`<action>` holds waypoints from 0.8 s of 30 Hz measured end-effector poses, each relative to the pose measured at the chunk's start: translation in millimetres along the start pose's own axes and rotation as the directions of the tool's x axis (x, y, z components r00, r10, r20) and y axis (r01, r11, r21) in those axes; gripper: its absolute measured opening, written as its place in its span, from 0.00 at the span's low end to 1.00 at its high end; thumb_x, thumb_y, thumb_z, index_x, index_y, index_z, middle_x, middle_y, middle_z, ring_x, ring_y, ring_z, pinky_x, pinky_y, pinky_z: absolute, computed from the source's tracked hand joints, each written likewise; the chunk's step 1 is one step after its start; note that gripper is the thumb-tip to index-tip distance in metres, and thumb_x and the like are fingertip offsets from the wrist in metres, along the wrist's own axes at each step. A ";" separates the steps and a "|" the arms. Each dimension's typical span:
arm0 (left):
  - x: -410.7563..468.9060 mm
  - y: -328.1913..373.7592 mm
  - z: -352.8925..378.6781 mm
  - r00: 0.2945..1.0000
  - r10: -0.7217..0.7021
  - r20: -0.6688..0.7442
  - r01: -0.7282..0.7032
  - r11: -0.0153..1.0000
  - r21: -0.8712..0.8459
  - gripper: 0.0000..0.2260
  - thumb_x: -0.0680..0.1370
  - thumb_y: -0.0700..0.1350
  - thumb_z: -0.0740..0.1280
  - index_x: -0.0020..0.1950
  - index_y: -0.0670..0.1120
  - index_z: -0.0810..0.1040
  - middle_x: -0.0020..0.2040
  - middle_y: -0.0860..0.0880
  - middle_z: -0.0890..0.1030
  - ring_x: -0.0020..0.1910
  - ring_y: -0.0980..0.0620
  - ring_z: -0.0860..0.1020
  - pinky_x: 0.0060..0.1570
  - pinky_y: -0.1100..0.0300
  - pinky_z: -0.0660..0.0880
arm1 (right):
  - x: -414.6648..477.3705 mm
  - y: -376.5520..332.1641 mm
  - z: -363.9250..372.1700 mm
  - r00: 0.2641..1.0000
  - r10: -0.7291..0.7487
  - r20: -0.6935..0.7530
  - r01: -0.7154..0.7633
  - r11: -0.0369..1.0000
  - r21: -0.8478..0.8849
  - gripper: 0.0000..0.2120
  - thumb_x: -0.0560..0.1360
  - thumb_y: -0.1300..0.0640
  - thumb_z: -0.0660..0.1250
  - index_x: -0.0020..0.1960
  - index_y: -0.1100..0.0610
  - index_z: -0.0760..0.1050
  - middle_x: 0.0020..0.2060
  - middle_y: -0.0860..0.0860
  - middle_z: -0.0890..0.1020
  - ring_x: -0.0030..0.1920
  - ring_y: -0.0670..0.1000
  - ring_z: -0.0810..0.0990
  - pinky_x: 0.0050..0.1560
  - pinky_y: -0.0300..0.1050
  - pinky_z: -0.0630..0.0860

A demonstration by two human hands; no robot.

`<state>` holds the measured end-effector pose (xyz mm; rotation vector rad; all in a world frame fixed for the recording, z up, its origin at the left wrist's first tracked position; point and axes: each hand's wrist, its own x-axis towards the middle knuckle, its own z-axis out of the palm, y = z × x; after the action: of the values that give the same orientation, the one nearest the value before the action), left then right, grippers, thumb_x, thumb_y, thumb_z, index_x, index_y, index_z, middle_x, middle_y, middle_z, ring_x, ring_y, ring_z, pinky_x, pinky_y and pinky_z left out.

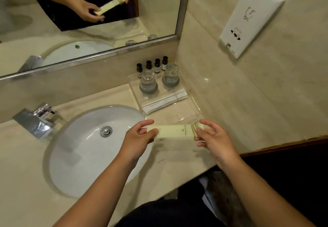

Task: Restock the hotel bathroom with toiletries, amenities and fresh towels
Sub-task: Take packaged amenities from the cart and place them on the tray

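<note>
Head view: right of the sink point(79, 147), the left hand point(140, 137) pinches one end of a packet point(174, 131) and the right hand point(213, 139) pinches the other, just near of the tray point(190, 108). Judged step: placing an amenity. Next, lay it flat on the tray's bare near part.

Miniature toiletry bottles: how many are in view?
4 miniature bottles stand in a row at the back of the clear tray, behind two glasses: leftmost, second, third, rightmost by the wall corner. The glasses could hide more.
</note>
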<state>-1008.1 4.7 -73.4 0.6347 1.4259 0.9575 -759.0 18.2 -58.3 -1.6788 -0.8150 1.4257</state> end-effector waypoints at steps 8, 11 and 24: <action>40.7 -4.9 19.6 0.989 -0.035 -0.145 0.024 0.997 -0.075 0.14 0.76 0.44 0.77 0.61 0.54 0.83 0.49 0.44 0.80 0.41 0.60 0.82 0.62 0.54 0.81 | 57.4 -22.0 13.7 0.994 0.093 0.066 -0.103 0.978 0.182 0.24 0.79 0.66 0.70 0.71 0.51 0.72 0.60 0.63 0.80 0.47 0.53 0.85 0.42 0.41 0.83; 61.2 -8.2 33.6 0.977 -0.049 -0.210 0.028 0.994 -0.102 0.13 0.76 0.43 0.77 0.59 0.52 0.84 0.40 0.50 0.80 0.38 0.54 0.80 0.61 0.50 0.81 | 76.6 -27.0 16.2 0.983 0.160 0.085 -0.176 0.956 0.236 0.23 0.80 0.67 0.68 0.72 0.52 0.71 0.53 0.58 0.81 0.53 0.54 0.83 0.48 0.43 0.83; 124.9 -28.2 62.2 0.933 -0.147 -0.327 0.154 0.988 -0.004 0.12 0.73 0.48 0.78 0.55 0.54 0.82 0.51 0.46 0.87 0.46 0.49 0.84 0.59 0.48 0.82 | 144.0 -8.5 37.8 0.904 0.413 0.109 -0.426 0.893 0.148 0.21 0.81 0.64 0.68 0.72 0.54 0.73 0.62 0.58 0.80 0.66 0.58 0.78 0.55 0.49 0.80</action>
<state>-955.6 107.0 -157.4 0.3847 1.7541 0.9566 -772.1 151.2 -124.4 -1.7438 -0.3616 1.8050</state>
